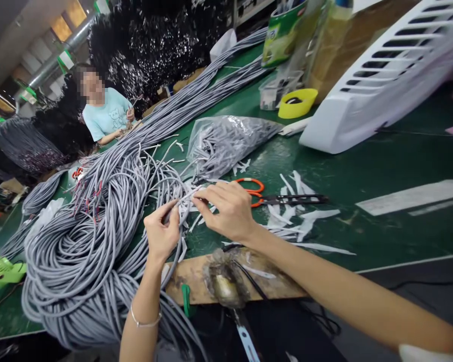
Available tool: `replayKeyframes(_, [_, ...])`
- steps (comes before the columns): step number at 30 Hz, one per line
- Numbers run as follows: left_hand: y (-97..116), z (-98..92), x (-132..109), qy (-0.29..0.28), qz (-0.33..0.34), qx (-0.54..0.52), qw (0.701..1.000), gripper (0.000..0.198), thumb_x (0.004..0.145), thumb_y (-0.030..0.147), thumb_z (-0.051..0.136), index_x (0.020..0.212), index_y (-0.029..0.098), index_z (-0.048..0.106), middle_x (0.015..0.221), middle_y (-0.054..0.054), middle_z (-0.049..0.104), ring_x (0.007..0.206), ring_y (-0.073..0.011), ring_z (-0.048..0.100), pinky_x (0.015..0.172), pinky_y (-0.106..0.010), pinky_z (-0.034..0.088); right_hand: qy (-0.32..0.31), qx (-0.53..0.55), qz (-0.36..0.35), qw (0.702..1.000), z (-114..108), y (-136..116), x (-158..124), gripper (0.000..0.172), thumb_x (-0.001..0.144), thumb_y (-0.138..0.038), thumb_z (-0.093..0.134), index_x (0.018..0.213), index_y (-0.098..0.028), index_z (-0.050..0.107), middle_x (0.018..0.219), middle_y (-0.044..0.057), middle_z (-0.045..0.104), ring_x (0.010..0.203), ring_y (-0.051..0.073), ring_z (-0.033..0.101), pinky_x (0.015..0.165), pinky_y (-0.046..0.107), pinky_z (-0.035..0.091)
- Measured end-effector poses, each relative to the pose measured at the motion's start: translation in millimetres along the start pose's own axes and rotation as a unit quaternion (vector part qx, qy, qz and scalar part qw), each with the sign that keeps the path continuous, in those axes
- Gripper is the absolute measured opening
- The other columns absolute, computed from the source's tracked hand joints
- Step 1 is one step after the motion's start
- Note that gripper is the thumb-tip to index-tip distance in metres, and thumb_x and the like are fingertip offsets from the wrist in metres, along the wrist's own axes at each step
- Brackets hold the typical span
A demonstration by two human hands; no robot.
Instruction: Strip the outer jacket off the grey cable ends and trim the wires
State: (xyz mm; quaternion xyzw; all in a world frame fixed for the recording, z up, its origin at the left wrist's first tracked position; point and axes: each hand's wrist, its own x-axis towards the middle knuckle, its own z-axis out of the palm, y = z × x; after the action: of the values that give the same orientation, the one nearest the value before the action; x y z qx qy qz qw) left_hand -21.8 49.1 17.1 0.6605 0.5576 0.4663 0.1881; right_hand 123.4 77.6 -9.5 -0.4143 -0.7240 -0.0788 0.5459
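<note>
Bright green item (3,270): at far left edge, use unclear
Grey cables (79,251): piled in big loops from left to lower left, more running in long bundles up toward top centre; plenty left to handle, judging by pile
Coloured wire ends (97,193): left of centre, on top of loops, red showing; seemingly opened up already, exact count unclear
Co-worker (107,113): upper left, light blue shirt, both hands busy, small object in one, too small to name
Left hand (162,234): centre, thumb and finger closed in a pinch on pale strand (187,196)
Pale strand: centre of frame, stretched between both hands above scraps; looks mid-work, not finished; link to a particular cable cannot be told
Wooden board (191,271): lower centre, at near edge of bench (385,161), grimy metal tool (226,286) on top
Right hand (226,211): just right of strand, fingertips narrowed, pinching other end
Clear bag (234,143): upper centre, filled with short grey offcuts; suggests many pieces done already
Scissors (254,191): right of centre, orange handles, lying unused
White scraps (305,223): around and below scissors, cast-off by the look
Yellow dish (297,104): upper right, beside slotted white casing (355,108)
White strip (415,196): far right, flat
</note>
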Motion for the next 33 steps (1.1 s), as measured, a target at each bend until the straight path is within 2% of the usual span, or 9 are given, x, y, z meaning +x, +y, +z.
replayKeyframes(5, [1, -1.3, 0, -0.011, 0.001, 0.003, 1.0, 0.022, 0.078, 0.023, 0.054, 0.089, 0.014, 0.069, 0.086, -0.007, 0.071, 0.079, -0.0189, 0.065, 0.072, -0.027, 0.051, -0.002, 0.036, 0.002, 0.999, 1, 0, -1, 0.019, 0.083, -0.025, 0.05, 0.067, -0.018, 0.059, 0.062, 0.003, 0.064, 0.061, 0.016, 0.05, 0.062, 0.031, 0.03])
replayKeyframes(10, [2, -4.0, 2, -0.026, -0.021, -0.049, 0.998, 0.021, 0.077, 0.023, 0.055, 0.088, 0.013, 0.07, 0.083, -0.006, 0.071, 0.076, -0.0178, 0.065, 0.07, -0.025, 0.05, -0.047, 0.196, 0.094, 0.975, 5, -1, -2, 0.02, 0.082, -0.025, 0.048, 0.067, -0.017, 0.058, 0.063, 0.003, 0.061, 0.058, 0.014, 0.049, 0.059, 0.028, 0.033])
replayKeyframes(13, [0, -3.5, 1, -0.036, -0.033, -0.075, 0.996, 0.021, 0.075, 0.023, 0.056, 0.086, 0.013, 0.07, 0.081, -0.006, 0.071, 0.074, -0.017, 0.065, 0.067, -0.024, 0.05, -0.104, 0.324, 0.183, 0.922, 9, -1, -2, 0.021, 0.08, -0.031, 0.049, 0.066, -0.017, 0.058, 0.06, 0.001, 0.057, 0.051, 0.012, 0.043, 0.05, 0.026, 0.031])
replayKeyframes(16, [-1, -0.8, 1, -0.05, -0.041, -0.089, 0.994, 0.02, 0.074, 0.021, 0.057, 0.086, 0.013, 0.071, 0.08, -0.006, 0.071, 0.072, -0.0157, 0.064, 0.066, -0.023, 0.049, -0.146, 0.419, 0.256, 0.859, 13, -2, -2, 0.032, 0.075, -0.045, 0.053, 0.061, -0.016, 0.057, 0.053, 0.0, 0.051, 0.049, 0.011, 0.039, 0.046, 0.024, 0.03])
replayKeyframes(21, [0, 4.7, 2, -0.001, -0.059, -0.089, 0.994, 0.019, 0.071, 0.021, 0.059, 0.083, 0.012, 0.07, 0.072, -0.005, 0.068, 0.061, -0.0115, 0.057, 0.055, -0.019, 0.044, -0.129, 0.517, 0.299, 0.791, 10, -3, 1, 0.038, 0.069, -0.052, 0.06, 0.059, -0.016, 0.054, 0.055, -0.001, 0.049, 0.052, 0.01, 0.041, 0.05, 0.024, 0.032])
replayKeyframes(24, [0, 6.8, 3, 0.024, -0.074, -0.089, 0.993, 0.02, 0.07, 0.023, 0.061, 0.083, 0.012, 0.07, 0.063, -0.002, 0.063, 0.052, -0.0086, 0.049, 0.048, -0.018, 0.039, -0.098, 0.536, 0.312, 0.779, 7, -1, 1, 0.036, 0.069, -0.051, 0.061, 0.06, -0.017, 0.055, 0.053, -0.003, 0.046, 0.049, 0.009, 0.037, 0.048, 0.024, 0.029])
replayKeyframes(27, [1, 8.3, 4, 0.028, -0.087, -0.094, 0.991, 0.021, 0.068, 0.027, 0.063, 0.08, 0.011, 0.071, 0.062, -0.002, 0.062, 0.051, -0.008, 0.047, 0.047, -0.018, 0.037, -0.095, 0.539, 0.308, 0.778, 5, -1, 2, 0.035, 0.069, -0.049, 0.062, 0.06, -0.017, 0.055, 0.052, -0.003, 0.045, 0.049, 0.009, 0.036, 0.047, 0.023, 0.028])
replayKeyframes(30, [0, 9.8, 4, 0.035, -0.112, -0.13, 0.984, 0.02, 0.065, 0.029, 0.066, 0.074, 0.011, 0.071, 0.062, -0.002, 0.062, 0.051, -0.0078, 0.047, 0.048, -0.019, 0.037, -0.098, 0.543, 0.296, 0.78, 5, -2, 3, 0.036, 0.069, -0.05, 0.062, 0.058, -0.017, 0.054, 0.051, -0.004, 0.043, 0.048, 0.008, 0.036, 0.047, 0.023, 0.028])
replayKeyframes(33, [-2, 11.2, 5, 0.045, -0.145, -0.185, 0.971, 0.022, 0.063, 0.032, 0.067, 0.068, 0.011, 0.069, 0.053, 0.002, 0.055, 0.043, -0.0048, 0.04, 0.042, -0.018, 0.031, -0.095, 0.539, 0.305, 0.779, 5, -3, 2, 0.038, 0.063, -0.05, 0.067, 0.054, -0.017, 0.051, 0.05, -0.004, 0.042, 0.047, 0.008, 0.035, 0.046, 0.023, 0.027])
